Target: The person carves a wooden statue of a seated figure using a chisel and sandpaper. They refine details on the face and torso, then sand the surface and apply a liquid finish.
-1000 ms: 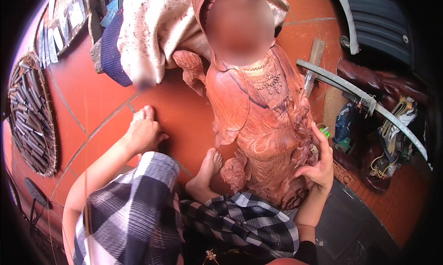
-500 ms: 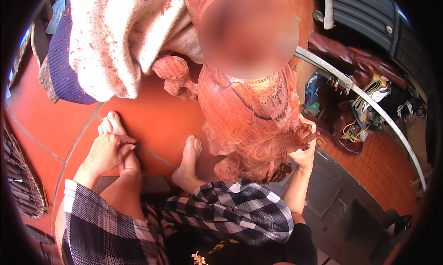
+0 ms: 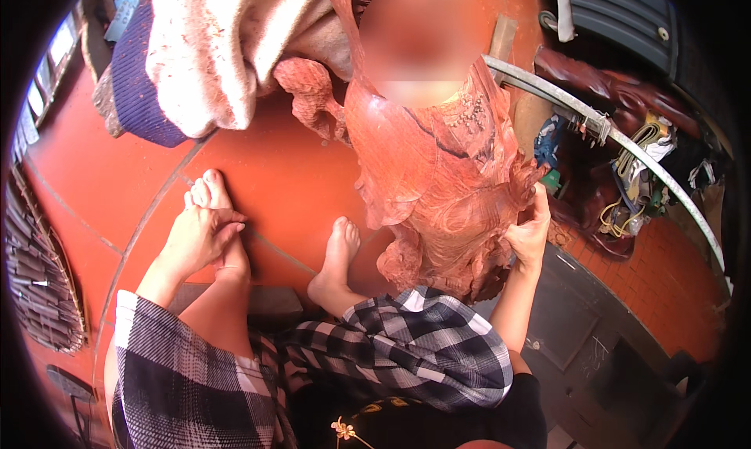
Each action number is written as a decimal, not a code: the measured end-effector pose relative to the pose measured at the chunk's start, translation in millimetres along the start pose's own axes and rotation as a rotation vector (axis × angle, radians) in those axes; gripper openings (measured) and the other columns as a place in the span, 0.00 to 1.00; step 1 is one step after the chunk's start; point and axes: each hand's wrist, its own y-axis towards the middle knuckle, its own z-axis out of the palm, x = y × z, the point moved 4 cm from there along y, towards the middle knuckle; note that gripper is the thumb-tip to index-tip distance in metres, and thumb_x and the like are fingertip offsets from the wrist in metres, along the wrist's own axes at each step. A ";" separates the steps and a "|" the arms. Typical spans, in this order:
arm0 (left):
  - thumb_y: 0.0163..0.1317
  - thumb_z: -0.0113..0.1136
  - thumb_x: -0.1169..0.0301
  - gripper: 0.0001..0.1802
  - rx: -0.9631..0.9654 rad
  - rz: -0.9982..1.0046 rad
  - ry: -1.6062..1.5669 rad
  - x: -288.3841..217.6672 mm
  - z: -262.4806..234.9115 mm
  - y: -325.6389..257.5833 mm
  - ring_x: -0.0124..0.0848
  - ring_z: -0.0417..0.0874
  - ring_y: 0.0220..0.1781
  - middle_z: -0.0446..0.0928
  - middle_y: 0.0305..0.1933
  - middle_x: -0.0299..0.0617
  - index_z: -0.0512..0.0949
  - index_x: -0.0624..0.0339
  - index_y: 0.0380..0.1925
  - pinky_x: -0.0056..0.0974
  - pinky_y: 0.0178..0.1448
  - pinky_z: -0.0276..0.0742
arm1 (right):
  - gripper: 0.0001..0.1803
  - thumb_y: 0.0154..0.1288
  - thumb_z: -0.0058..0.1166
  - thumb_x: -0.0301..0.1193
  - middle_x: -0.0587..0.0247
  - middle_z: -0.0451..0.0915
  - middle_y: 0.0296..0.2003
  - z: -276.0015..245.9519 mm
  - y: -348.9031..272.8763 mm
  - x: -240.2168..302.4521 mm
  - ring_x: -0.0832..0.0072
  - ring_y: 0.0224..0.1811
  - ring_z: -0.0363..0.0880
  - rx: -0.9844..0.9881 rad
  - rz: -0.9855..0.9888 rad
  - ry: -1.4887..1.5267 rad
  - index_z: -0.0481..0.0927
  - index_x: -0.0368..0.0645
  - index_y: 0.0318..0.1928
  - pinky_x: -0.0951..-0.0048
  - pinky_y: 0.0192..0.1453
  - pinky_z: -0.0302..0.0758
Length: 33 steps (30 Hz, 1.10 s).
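A reddish-brown carved wooden statue [image 3: 434,187] of a robed figure leans in front of me, its lower end by my knee. Swirling grain and a string of carved beads show on its chest; its upper part is blurred. My right hand [image 3: 532,234] grips its lower right side, the fingertips partly behind the wood. Over on the left, my left hand [image 3: 195,238] lies across my left foot [image 3: 210,187] with its fingers curled loosely over it. No tool shows in that hand. A knobbly carved part [image 3: 309,93] juts from the statue's left side.
A dusty white cloth [image 3: 223,50] with a navy ribbed band [image 3: 145,81] lies at the upper left. Dark wooden pieces fill a basket [image 3: 59,292] at far left. A pale curved tube [image 3: 641,156] arcs past cluttered items at right. Orange tiles [image 3: 274,163] cover the floor.
The whole view has shifted, so the scene sits slightly farther right and mostly higher. My right hand's fingers show more plainly on the statue's side. My left hand stays on the foot.
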 end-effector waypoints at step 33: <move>0.67 0.58 0.51 0.18 -0.032 -0.158 0.094 12.0 14.2 -8.4 0.52 0.76 0.57 0.73 0.57 0.59 0.84 0.47 0.48 0.47 0.60 0.75 | 0.33 0.74 0.48 0.50 0.48 0.68 0.69 -24.8 -39.3 -25.2 0.55 0.73 0.64 -0.088 -0.152 -0.464 0.70 0.36 0.67 0.58 0.75 0.56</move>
